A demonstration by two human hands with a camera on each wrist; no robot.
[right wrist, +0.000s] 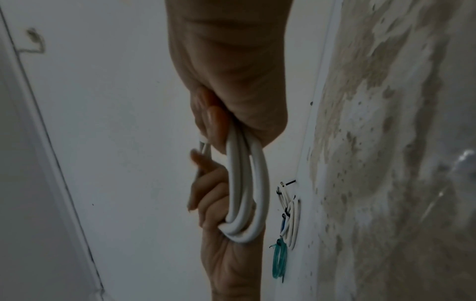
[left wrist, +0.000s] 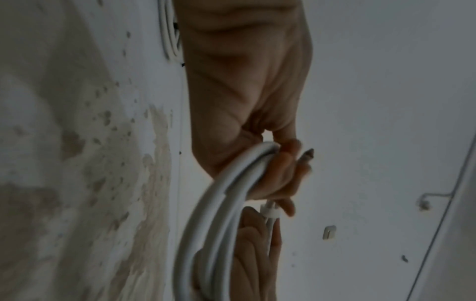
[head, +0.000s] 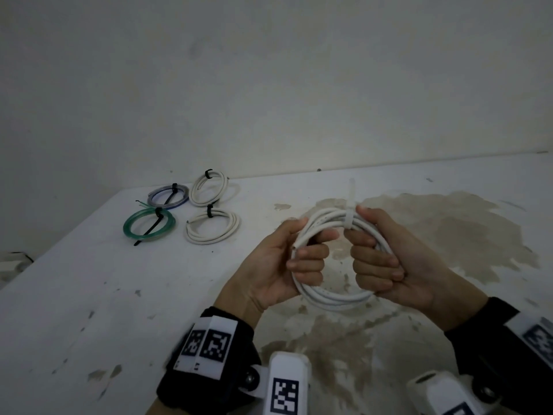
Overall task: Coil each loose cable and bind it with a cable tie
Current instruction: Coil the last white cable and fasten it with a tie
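I hold a white cable coil [head: 335, 296] upright above the table, between both hands. My left hand [head: 294, 253] grips its left side, fingers curled through the loop, with a cut cable end by the index finger. My right hand [head: 377, 256] grips the right side, thumb near the top. A white cable tie [head: 349, 218] wraps the top of the coil, its tail sticking up. The left wrist view shows the coil [left wrist: 213, 213] and the tie's head [left wrist: 269, 211]. In the right wrist view the coil [right wrist: 246, 183] runs between both fists.
Several bound coils lie at the back left of the white table [head: 89, 295]: a green one [head: 148, 222], a bluish-grey one [head: 169, 195] and two white ones [head: 209, 187] [head: 213, 226], each with a black tie. A wall stands behind. Brown stains mark the tabletop.
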